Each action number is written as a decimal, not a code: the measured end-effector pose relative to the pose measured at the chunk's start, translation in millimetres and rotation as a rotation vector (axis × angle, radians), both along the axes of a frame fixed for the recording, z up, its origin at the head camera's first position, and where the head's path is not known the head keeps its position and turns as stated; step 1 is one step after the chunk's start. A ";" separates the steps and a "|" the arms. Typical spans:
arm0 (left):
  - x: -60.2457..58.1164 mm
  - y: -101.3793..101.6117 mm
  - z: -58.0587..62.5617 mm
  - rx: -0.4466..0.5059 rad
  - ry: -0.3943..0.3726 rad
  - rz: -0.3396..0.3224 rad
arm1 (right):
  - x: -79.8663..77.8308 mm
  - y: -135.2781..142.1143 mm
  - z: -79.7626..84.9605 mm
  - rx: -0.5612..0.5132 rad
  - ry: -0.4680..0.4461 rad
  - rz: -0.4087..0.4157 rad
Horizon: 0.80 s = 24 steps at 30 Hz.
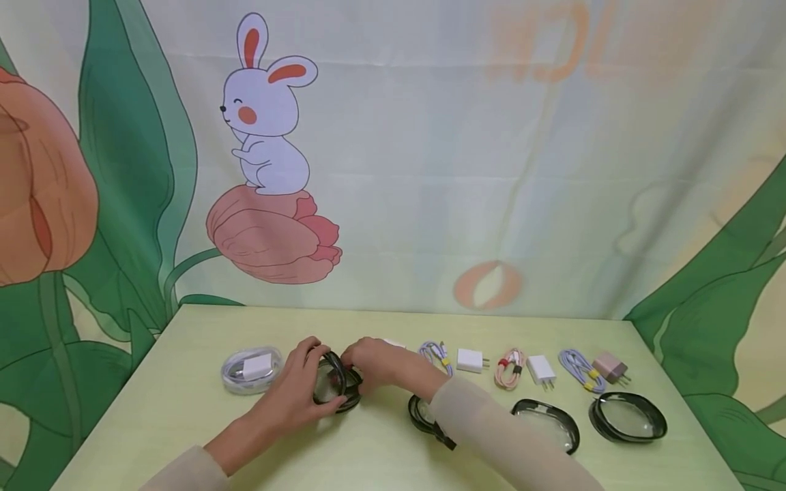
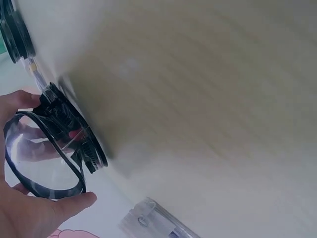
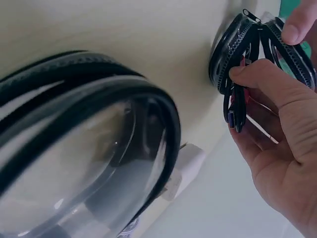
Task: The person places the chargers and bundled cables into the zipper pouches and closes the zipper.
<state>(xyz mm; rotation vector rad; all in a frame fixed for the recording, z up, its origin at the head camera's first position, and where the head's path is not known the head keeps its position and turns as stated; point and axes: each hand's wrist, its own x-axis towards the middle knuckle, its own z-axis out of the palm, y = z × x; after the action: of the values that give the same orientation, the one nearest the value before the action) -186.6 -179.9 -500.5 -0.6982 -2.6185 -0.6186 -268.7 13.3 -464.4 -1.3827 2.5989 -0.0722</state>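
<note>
My left hand grips the raised lid of a round clear zip pouch with black trim, fingers at the far edge and thumb at the near one. At the pouch's mouth my right hand pinches a looped black cable between thumb and fingers. A plug with a blue inside shows at the cable's lower end, and something red lies beside it. In the head view the right hand covers much of the cable. Left of the left hand lies a clear pouch with a white charger and cable inside.
Along the back lie a purple cable, a white charger, a pink cable, another white charger, a second purple cable and a pink charger. Black-trimmed pouches stand in front, one partly under the right sleeve.
</note>
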 end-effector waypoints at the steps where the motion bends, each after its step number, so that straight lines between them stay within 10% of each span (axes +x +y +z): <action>1: 0.4 -0.1 -0.7 0.010 0.007 -0.007 | -0.2 -0.6 -1.6 0.007 0.009 0.005; 9: 1.0 3.1 -8.5 0.132 0.037 -0.074 | -0.1 -11.5 -1.2 -0.034 -0.092 -0.128; 24: 6.3 3.7 -3.1 0.118 -0.021 0.026 | 8.4 -22.4 -7.6 -0.078 -0.039 -0.228</action>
<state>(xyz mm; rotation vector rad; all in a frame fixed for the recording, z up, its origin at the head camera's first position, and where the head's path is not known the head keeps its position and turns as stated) -180.3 -176.2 -503.6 -0.6242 -2.5814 -0.7700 -260.2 -9.0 -472.0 -1.0900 2.7351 -0.2335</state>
